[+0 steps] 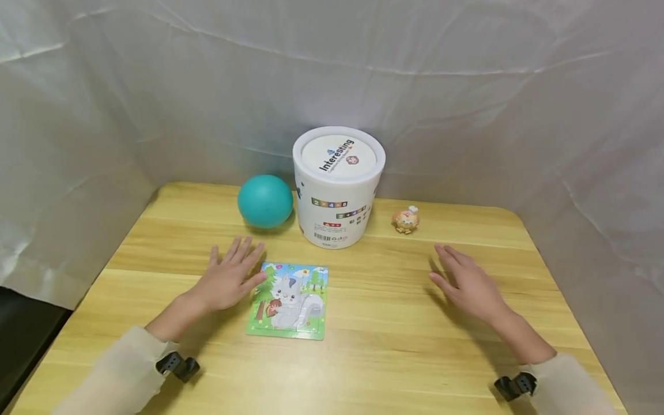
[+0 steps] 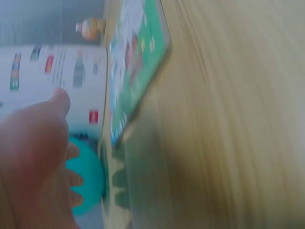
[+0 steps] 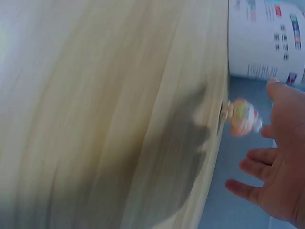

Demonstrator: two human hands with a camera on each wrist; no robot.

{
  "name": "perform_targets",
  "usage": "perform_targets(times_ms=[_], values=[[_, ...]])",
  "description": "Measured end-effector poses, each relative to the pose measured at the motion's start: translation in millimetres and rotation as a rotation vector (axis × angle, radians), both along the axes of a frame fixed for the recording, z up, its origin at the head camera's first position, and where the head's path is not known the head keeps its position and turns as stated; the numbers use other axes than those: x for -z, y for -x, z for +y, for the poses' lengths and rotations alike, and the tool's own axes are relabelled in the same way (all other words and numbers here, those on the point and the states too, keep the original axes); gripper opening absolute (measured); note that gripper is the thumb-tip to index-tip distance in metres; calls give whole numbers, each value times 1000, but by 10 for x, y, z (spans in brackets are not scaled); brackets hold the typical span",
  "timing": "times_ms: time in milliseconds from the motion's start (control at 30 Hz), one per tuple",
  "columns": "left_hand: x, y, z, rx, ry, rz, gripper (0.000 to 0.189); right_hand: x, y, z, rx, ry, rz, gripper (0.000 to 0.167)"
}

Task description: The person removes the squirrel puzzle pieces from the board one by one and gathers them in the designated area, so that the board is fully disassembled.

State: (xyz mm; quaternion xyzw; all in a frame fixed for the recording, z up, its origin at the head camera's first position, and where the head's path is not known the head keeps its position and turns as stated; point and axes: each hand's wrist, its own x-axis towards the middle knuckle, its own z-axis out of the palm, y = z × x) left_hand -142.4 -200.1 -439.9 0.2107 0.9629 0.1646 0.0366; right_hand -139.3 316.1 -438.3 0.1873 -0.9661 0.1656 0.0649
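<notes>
My left hand (image 1: 225, 281) is held over the table with its fingers spread, holding nothing. Its thumb reaches toward the upper left edge of a square squirrel picture puzzle (image 1: 290, 302), which lies flat; in the left wrist view the hand's shadow falls beside the puzzle (image 2: 138, 62). Beyond the fingertips sits a teal ball (image 1: 265, 201). My right hand (image 1: 471, 285), fingers extended and bare of any object, hovers at the right above its own shadow. Nearest to it is a small orange figurine (image 1: 406, 221) with a white hat, apart from the fingers.
A white lidded bucket (image 1: 337, 213) with printed numbers stands upright at the back middle, between ball and figurine. Grey cloth (image 1: 441, 115) hangs behind and along both sides of the wooden table (image 1: 384, 357). Each wrist wears a black camera strap (image 1: 177, 366).
</notes>
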Motion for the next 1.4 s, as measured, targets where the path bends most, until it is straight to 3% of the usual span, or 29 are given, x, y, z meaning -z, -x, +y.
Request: perform_targets(times_ms=[100, 300, 567, 900, 1033, 1233, 1400], values=[[6, 1, 170, 27, 2, -9, 72, 39, 34, -175, -32, 70, -9, 62], [93, 30, 450, 55, 13, -47, 75, 68, 121, -596, -32, 189, -124, 53], [165, 23, 679, 84, 21, -161, 79, 74, 177, -1131, -68, 311, -245, 47], [296, 11, 750, 55, 26, -193, 86, 158, 278, -1717, -123, 406, -344, 35], [344, 15, 742, 58, 31, -173, 90, 183, 295, -1900, -133, 433, -362, 30], [380, 0, 744, 72, 40, -139, 92, 251, 287, -2020, -106, 432, -360, 22], [473, 15, 728, 70, 71, -100, 92, 307, 288, -2064, -94, 415, -341, 21]])
